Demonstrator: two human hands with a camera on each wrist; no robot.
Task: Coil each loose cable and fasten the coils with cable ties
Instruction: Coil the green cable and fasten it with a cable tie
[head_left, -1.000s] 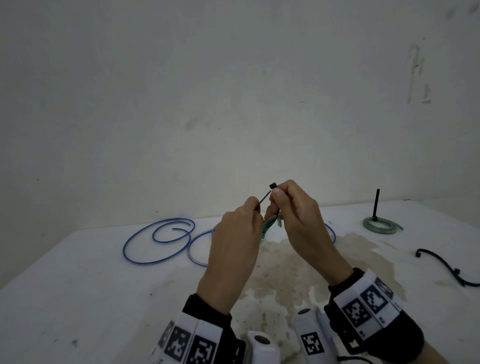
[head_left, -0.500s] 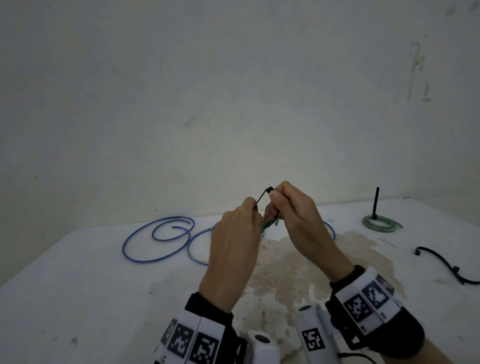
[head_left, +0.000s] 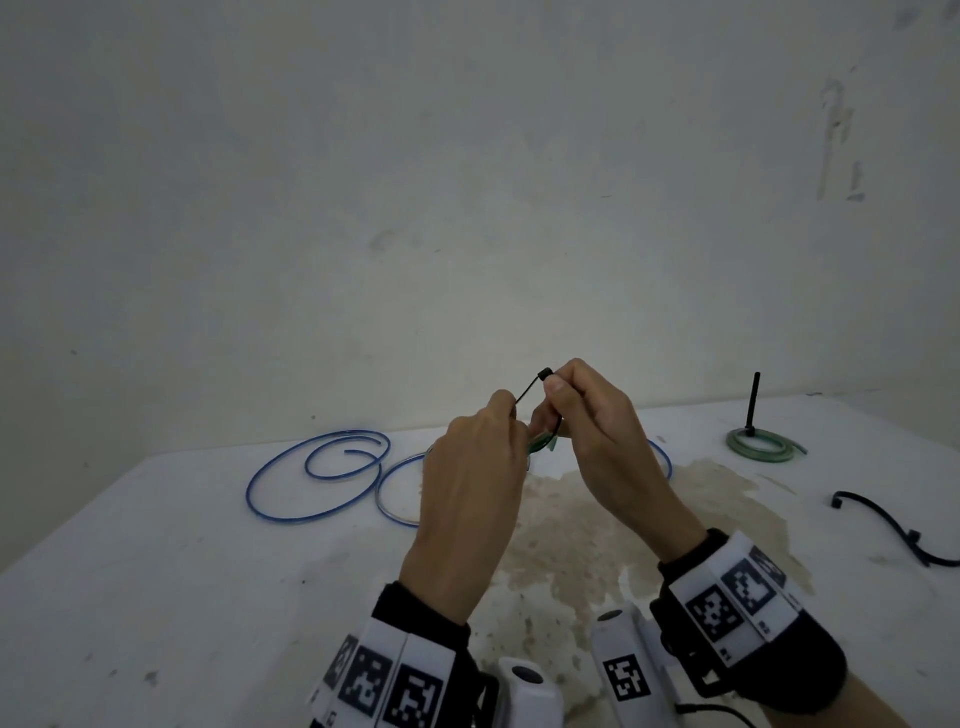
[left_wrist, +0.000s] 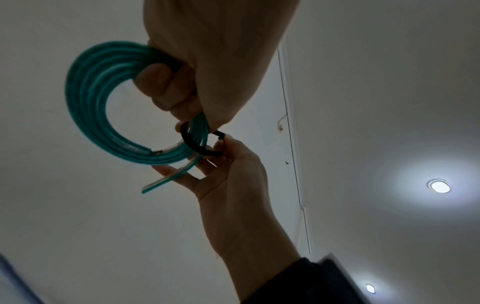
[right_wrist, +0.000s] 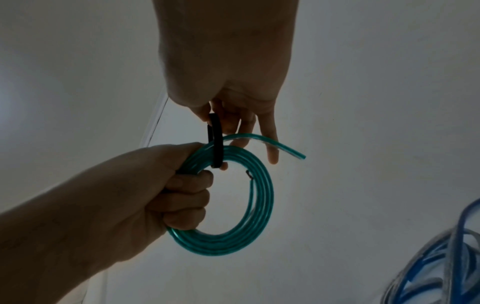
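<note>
I hold a coiled green cable (left_wrist: 91, 102) in the air over the white table (head_left: 156, 571). My left hand (head_left: 498, 415) grips one side of the coil (right_wrist: 246, 205) in its curled fingers and pinches the tail of a black cable tie (head_left: 527, 389). The tie (left_wrist: 197, 144) loops round the coil's strands (right_wrist: 217, 142). My right hand (head_left: 556, 389) pinches the tie's head end between thumb and forefinger, with its other fingers spread behind the coil. In the head view the hands hide most of the coil (head_left: 540, 444).
A loose blue cable (head_left: 317, 473) lies in wide loops at the back left of the table. A second green coil (head_left: 761, 449) lies at the back right with a black tie tail (head_left: 752, 400) standing up. Spare black ties (head_left: 883, 525) lie at the right.
Both hands keep their hold in the same place. The tie's head dipped slightly and came back up; the strap between the hands stays taut.
</note>
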